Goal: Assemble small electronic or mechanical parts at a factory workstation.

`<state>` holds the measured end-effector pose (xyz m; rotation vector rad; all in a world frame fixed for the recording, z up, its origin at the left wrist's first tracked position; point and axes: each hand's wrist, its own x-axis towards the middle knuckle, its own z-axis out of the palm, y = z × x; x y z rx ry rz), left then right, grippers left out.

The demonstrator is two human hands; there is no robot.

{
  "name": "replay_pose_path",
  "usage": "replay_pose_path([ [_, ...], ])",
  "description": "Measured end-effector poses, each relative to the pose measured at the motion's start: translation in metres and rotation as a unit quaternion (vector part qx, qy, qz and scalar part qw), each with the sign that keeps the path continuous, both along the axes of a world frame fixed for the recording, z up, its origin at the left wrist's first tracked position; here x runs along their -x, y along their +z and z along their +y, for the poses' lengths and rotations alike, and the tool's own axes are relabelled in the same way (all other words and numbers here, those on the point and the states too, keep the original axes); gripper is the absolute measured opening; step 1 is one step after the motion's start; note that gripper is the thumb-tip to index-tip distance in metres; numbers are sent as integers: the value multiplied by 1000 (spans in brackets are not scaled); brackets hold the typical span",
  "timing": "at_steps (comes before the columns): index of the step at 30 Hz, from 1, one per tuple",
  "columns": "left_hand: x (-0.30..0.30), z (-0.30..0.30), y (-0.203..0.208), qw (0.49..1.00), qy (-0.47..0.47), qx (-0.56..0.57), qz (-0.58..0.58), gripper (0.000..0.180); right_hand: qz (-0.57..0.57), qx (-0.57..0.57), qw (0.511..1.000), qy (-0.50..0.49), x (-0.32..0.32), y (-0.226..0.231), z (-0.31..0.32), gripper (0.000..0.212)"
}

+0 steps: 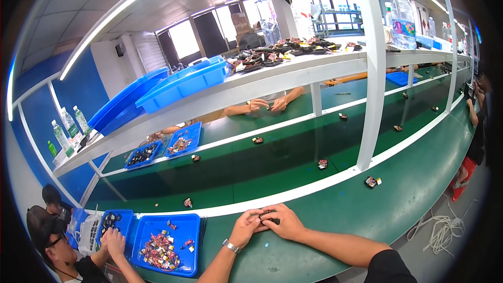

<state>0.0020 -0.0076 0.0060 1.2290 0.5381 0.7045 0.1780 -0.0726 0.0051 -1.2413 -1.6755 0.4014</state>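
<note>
Over the green work surface [246,262] my left hand [246,227] and my right hand [285,222] meet, fingers closed together around a small black part [269,217]. Most of the part is covered by my fingers, so its kind does not show. A metal watch sits on my left wrist. Left of my hands lies a blue tray [195,254] with a heap of small red, white and yellow pieces [160,251]. A tiny light-blue scrap [266,244] rests on the surface just in front of my hands.
Beyond a white rail [283,197] runs a green belt [251,178] with several small dark-and-red pieces spaced along it. A white post [369,99] rises at the right. A co-worker [57,246] sits at left beside another blue tray [126,220]. Coiled white cable [443,233] lies on the floor.
</note>
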Motion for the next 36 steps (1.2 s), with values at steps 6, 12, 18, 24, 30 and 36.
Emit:
replay_pose_path([
  [6, -2, -2, -1, 1000, 8, -3, -4, 25, 1, -25, 1000, -5, 3, 2, -3, 18],
  [12, -4, -2, -5, 998, 53, -16, -18, 22, -64, -131, 989, 25, 1, 25, -1, 20],
  [18, -6, -4, -5, 997, 54, -2, -50, 20, -91, -152, 984, -14, 0, 22, -3, 19],
  [24, -6, -5, -6, 997, 47, -1, -54, 21, -43, -135, 990, -21, 3, 19, -3, 17],
  [30, -10, -8, -7, 997, 72, -7, -34, 22, -9, -86, 996, -11, 5, 9, 1, 19],
  [36, -9, -9, -5, 996, 80, -9, -31, 23, -36, -97, 994, -20, 3, 18, -4, 19],
])
